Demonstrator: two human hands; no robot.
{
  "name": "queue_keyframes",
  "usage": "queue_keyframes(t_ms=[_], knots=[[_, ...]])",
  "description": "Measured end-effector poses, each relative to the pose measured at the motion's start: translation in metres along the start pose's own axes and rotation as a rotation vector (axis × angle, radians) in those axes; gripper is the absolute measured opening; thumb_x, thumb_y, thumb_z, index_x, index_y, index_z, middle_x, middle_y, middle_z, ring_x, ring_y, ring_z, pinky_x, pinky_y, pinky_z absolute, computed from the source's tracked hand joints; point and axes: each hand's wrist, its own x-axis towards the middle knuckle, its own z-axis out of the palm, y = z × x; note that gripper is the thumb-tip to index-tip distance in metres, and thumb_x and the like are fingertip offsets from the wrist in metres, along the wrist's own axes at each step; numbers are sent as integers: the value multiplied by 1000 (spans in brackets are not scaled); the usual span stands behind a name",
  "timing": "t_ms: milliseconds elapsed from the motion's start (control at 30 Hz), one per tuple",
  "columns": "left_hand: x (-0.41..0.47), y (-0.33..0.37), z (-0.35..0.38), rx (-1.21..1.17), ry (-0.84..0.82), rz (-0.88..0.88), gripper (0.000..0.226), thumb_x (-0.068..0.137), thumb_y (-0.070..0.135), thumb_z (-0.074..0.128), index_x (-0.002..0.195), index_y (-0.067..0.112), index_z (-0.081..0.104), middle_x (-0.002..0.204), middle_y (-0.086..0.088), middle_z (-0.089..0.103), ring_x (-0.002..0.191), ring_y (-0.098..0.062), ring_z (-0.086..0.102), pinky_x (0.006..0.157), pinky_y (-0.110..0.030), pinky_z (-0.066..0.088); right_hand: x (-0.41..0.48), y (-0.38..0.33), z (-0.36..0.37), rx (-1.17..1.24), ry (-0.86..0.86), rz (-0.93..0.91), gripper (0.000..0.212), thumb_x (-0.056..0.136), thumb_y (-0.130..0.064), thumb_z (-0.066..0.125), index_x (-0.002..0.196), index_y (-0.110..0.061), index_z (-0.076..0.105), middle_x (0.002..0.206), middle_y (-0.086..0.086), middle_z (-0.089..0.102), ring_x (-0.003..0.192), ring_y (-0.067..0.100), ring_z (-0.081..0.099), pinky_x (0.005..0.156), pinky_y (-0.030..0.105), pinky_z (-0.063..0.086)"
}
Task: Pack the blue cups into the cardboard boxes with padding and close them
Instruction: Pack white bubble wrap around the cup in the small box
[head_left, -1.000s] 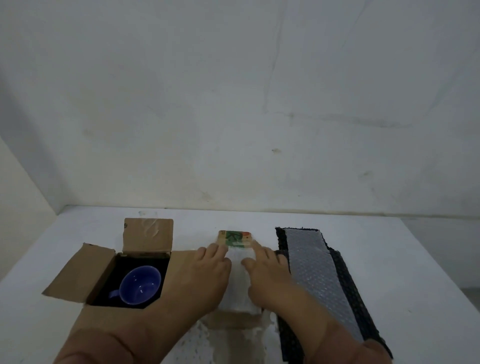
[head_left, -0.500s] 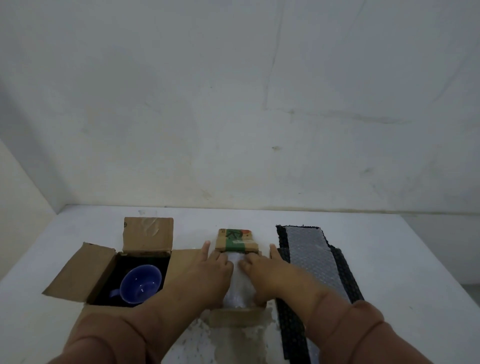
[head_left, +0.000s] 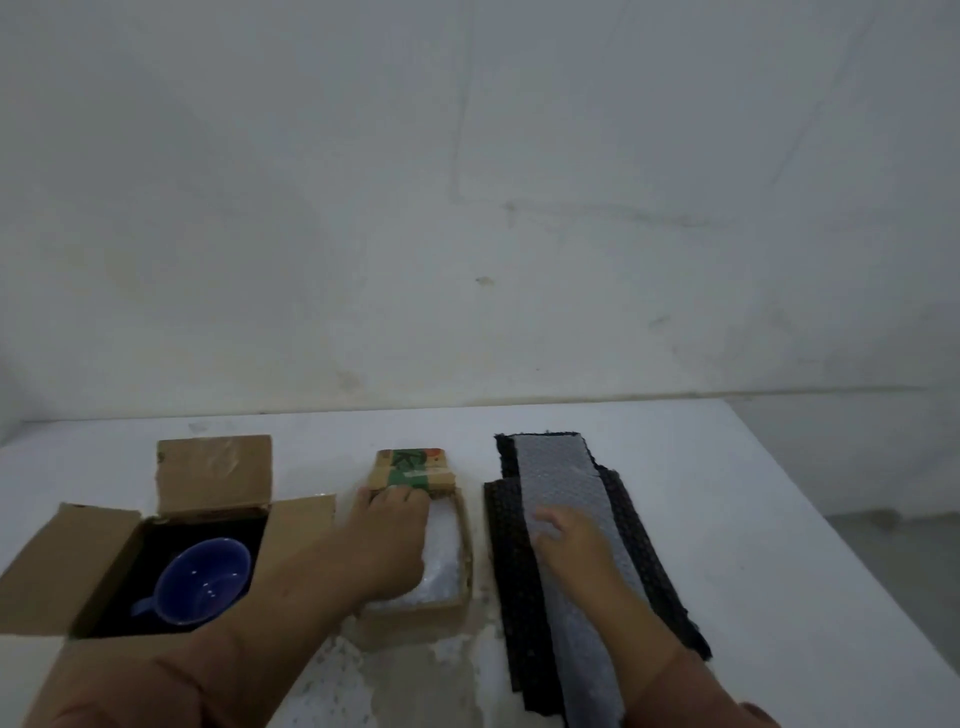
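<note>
A blue cup (head_left: 200, 582) lies inside the open cardboard box (head_left: 98, 551) at the left, on dark padding. A smaller cardboard box (head_left: 464, 545) in the middle is filled with white bubble wrap (head_left: 441, 566); its far flap (head_left: 413, 470) bears green tape. My left hand (head_left: 389, 540) presses flat on that white padding, fingertips at the taped flap. My right hand (head_left: 569, 540) rests with fingers spread on the grey bubble wrap strip (head_left: 563, 499), which lies over black foam sheets (head_left: 511, 566) at the right. Whether a cup sits under the white padding is hidden.
The white table (head_left: 753, 519) runs to a wall behind and drops off at its right edge. A worn, speckled patch (head_left: 415, 670) marks the tabletop in front of the middle box.
My right hand left the middle box and moved right onto the grey bubble wrap strip. My left hand stayed pressed on the white padding.
</note>
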Motion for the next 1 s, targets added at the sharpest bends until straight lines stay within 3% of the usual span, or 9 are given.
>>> queue_keyframes(t_ms=[67,133,267,367,533,633,700,800,1000], knots=[[1,30,5,-295,153,66,20,80,2,51,96,14,49,96,1,47,89,-18,48,77,-17,34,1,39,-12,-40,60,183,19,87,-10,54,97,1,66,109,20,63,99,29,60,85,31,49],[3,61,17,-565,133,121,20,82,2,51,95,17,52,91,2,48,83,-14,49,72,-17,37,0,65,-21,-113,60,303,19,88,-19,50,91,-5,63,108,18,59,95,30,58,87,33,50],[27,107,64,-957,-352,-123,27,89,15,54,115,18,52,116,-2,54,108,-19,52,84,-26,41,-5,83,-24,-215,-27,379,39,91,-34,46,123,-13,51,129,17,44,118,33,45,103,38,39],[39,121,85,-1260,-465,-380,5,86,9,55,82,11,54,104,-13,57,91,-23,52,74,-28,41,-4,91,-19,-349,-19,313,45,93,-34,45,134,-18,38,137,15,37,124,31,38,105,41,34],[49,133,94,-1415,-370,-584,2,88,9,55,87,8,56,94,-9,56,80,-19,52,65,-26,42,-1,95,-19,-290,14,245,32,93,-30,44,123,-19,48,126,11,47,114,27,47,98,37,39],[49,136,85,-1456,-329,-587,5,89,8,58,88,7,63,89,-10,63,79,-22,59,65,-29,48,-2,84,-35,79,10,178,23,91,-13,46,109,-22,57,93,-2,55,94,21,53,73,26,44],[48,134,74,-1441,-244,-528,5,88,5,59,88,6,63,82,-11,65,74,-24,61,61,-26,50,-4,74,-52,324,7,145,33,88,0,46,107,-24,58,93,4,58,86,23,55,63,22,42],[44,128,48,-1312,-17,-403,6,89,11,60,84,12,57,84,-6,60,75,-18,55,62,-26,44,-9,54,-80,558,7,98,52,82,8,48,118,-28,58,114,6,60,96,21,61,77,31,52],[24,108,-13,-1268,301,-19,55,86,6,65,127,30,38,83,-6,57,78,-16,57,75,-28,46,-14,1,-118,328,159,-113,37,81,-2,55,100,-32,65,105,-2,60,92,10,58,81,20,48]])
